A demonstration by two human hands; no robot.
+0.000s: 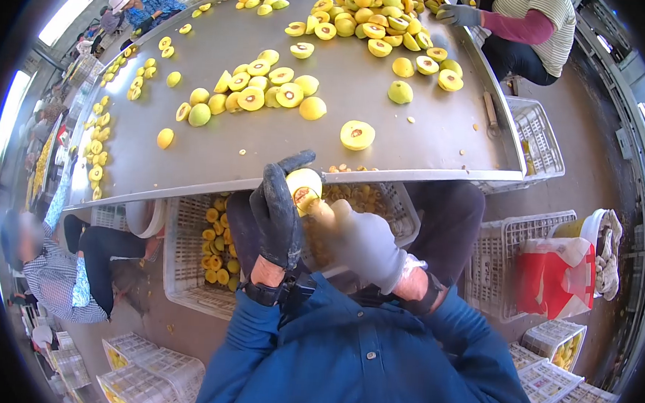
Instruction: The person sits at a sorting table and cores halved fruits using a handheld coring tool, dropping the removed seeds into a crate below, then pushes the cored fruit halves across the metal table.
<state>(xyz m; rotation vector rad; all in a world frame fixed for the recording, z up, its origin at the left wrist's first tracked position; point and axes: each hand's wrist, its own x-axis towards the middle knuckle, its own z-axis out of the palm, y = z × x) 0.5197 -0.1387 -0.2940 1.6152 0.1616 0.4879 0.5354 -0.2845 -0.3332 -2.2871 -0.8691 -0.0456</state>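
Observation:
My left hand (276, 214), in a black glove, is closed around a yellow peach half (305, 184) just below the table's front edge. The cut face with its reddish-brown centre is turned toward my right hand (369, 249). That hand wears a grey glove and is blurred by motion, its fingers curled close to the fruit. A tan blurred shape shows at its fingertips; what it is cannot be made out. On the metal table (267, 151) ahead lies a single cut peach half (357, 135), and beyond it a cluster of peach halves (259, 89).
A crate of peach halves (221, 251) stands by my left leg, and a bin of pits (370, 198) sits between my knees. A large peach pile (369, 14) lies at the back. A tool (492, 115) rests near the right edge. Several co-workers sit around the table.

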